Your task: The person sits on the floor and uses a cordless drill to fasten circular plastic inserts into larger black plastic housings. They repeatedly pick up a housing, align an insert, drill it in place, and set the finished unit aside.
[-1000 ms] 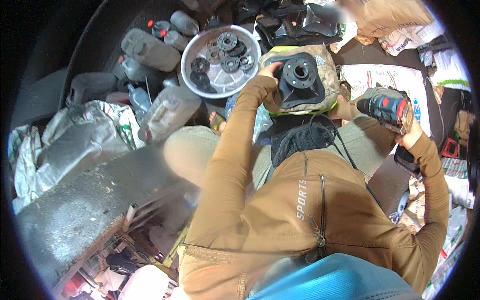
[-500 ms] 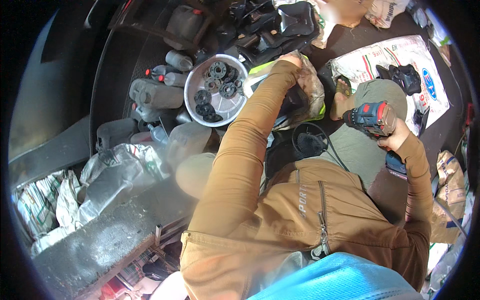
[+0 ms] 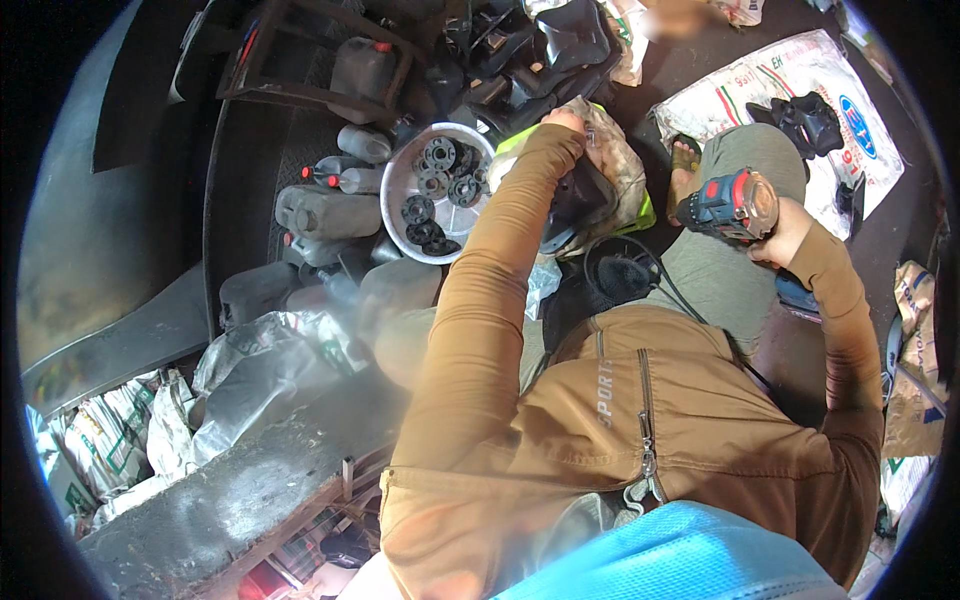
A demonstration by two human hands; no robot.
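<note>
My right hand (image 3: 786, 236) is wrapped round the handle of a blue-and-black cordless drill (image 3: 732, 206) with red details. The drill is above my bent right knee, its chuck toward the left. My left arm stretches forward, and my left hand (image 3: 566, 120) is curled at the far edge of a dirty white sack with lime-green trim (image 3: 618, 150). What its fingers hold, if anything, is hidden. Below that hand a black moulded part (image 3: 582, 205) lies on the sack. Left of it stands a round pale basin (image 3: 398, 222) holding several black ring-shaped parts (image 3: 441, 154).
A heap of black moulded parts (image 3: 575, 38) lies beyond my left hand. Grey jugs (image 3: 335, 212) and red-capped bottles stand left of the basin. More black parts (image 3: 805, 125) rest on a flat white sack (image 3: 740, 75) at far right. A worn bench (image 3: 240, 490) is at lower left.
The view has shifted and turned slightly. The drill has tilted in my right hand, showing more of its rear. My left hand stays at the sack's far edge.
</note>
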